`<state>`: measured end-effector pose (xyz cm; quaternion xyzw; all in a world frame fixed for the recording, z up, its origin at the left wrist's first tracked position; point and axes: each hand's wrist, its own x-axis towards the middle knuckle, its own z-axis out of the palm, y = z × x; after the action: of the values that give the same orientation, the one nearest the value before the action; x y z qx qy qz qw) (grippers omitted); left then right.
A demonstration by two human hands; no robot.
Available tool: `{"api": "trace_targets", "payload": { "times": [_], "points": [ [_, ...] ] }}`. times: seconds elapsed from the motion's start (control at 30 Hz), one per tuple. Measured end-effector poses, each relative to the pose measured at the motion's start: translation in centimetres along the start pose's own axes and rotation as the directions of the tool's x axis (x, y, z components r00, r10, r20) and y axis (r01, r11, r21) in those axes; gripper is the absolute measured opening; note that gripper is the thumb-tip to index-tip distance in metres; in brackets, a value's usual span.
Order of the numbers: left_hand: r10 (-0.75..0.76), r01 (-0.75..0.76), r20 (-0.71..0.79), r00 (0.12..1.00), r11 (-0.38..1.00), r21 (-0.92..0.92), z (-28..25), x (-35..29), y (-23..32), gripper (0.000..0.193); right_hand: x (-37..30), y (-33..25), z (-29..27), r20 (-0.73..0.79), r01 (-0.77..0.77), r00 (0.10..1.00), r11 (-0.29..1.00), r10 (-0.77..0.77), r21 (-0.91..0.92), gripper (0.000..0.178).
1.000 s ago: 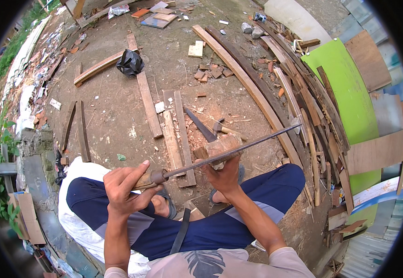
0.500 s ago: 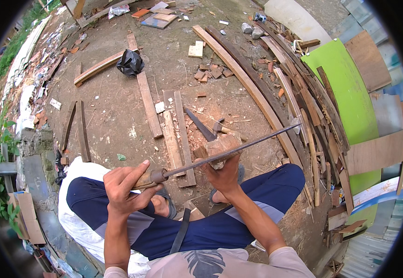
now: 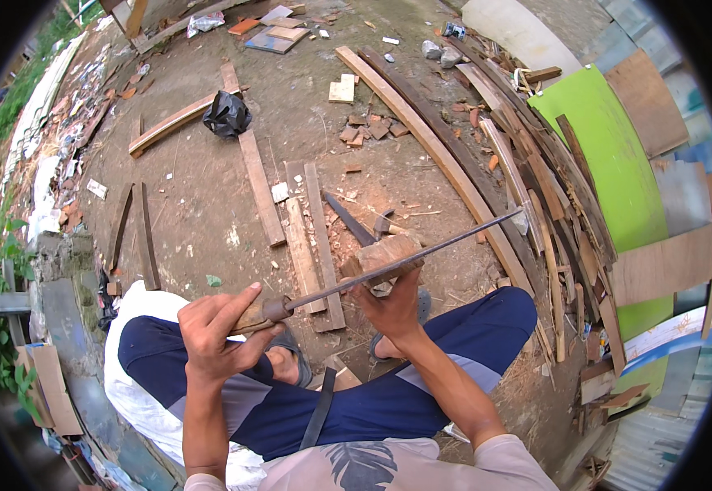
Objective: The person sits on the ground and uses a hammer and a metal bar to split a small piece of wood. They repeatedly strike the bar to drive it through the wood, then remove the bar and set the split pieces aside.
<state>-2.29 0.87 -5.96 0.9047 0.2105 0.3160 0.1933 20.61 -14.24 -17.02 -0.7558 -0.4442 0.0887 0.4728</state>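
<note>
My left hand (image 3: 218,329) is closed round the wooden handle (image 3: 251,317) of a machete-like knife, its long dark blade (image 3: 454,240) seen nearly edge-on. The blade slants up to the right, across the near side of a rough wooden block (image 3: 384,252). My right hand (image 3: 394,304) grips that block from below, its thumb by the blade. Whether the edge bites into the wood is hidden. Just beyond the block, a hammer (image 3: 383,222) and a dark tapered blade (image 3: 348,217) lie on the ground.
Wooden strips (image 3: 300,245) lie beyond my feet, near a black plastic bag (image 3: 227,114). Long planks (image 3: 421,123) and a heap of scrap wood (image 3: 548,188) curve along the right, beside a green panel (image 3: 605,151). A white sack (image 3: 139,360) is under me.
The blade's tip has moved slightly up and left. The block has shifted a little left in my right hand. Both grips stay as they were.
</note>
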Motion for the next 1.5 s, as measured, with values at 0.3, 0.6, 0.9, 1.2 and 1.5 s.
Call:
{"api": "trace_targets", "payload": {
  "times": [0.3,0.6,0.9,1.2,1.5],
  "points": [
    [0.004,-0.005,0.008,1.000,0.999,0.051,-1.3,1.6,0.8,0.060,0.7,0.4,0.9,-0.017,-0.007,1.000,0.994,0.009,0.109,0.095],
    [0.019,-0.023,0.044,0.999,0.995,0.102,-2.2,2.1,1.2,0.059,1.7,-0.9,0.5,-0.098,0.095,0.992,0.988,-0.083,0.124,0.097],
    [-0.008,-0.008,0.121,0.993,0.991,0.132,-2.9,2.3,1.4,0.054,2.1,-1.7,0.2,-0.098,0.094,0.992,0.991,-0.084,0.096,0.095],
    [0.009,-0.021,0.112,0.994,0.994,0.108,-2.6,2.3,0.7,0.049,2.3,-1.5,0.3,-0.082,0.095,0.993,0.993,-0.089,0.076,0.095],
    [-0.009,-0.004,0.133,0.991,0.995,0.101,-2.6,2.6,0.9,0.049,2.4,-1.3,0.4,-0.096,0.110,0.990,0.991,-0.103,0.070,0.097]
  ]
}}
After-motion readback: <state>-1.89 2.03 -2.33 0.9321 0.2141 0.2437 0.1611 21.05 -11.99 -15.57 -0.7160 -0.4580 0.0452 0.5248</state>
